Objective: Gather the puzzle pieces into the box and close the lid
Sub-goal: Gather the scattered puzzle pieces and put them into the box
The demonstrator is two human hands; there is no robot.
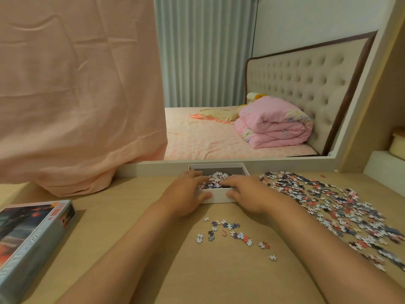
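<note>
A small scatter of pieces (232, 234) lies on the surface (219, 277) nearest me; my left hand (186, 194) and right hand (247, 194), fingers spread, drop some into the box (215, 197); a big pile (328, 202) remains, lid (32, 240) still off

White box (215, 197), pink-blue-white puzzle pieces (324, 202), light wood table (131, 216), peach cloth (76, 95).

Two hands (186, 194), one open box (217, 196), one lid (32, 238), countless loose puzzle pieces (328, 205).
</note>
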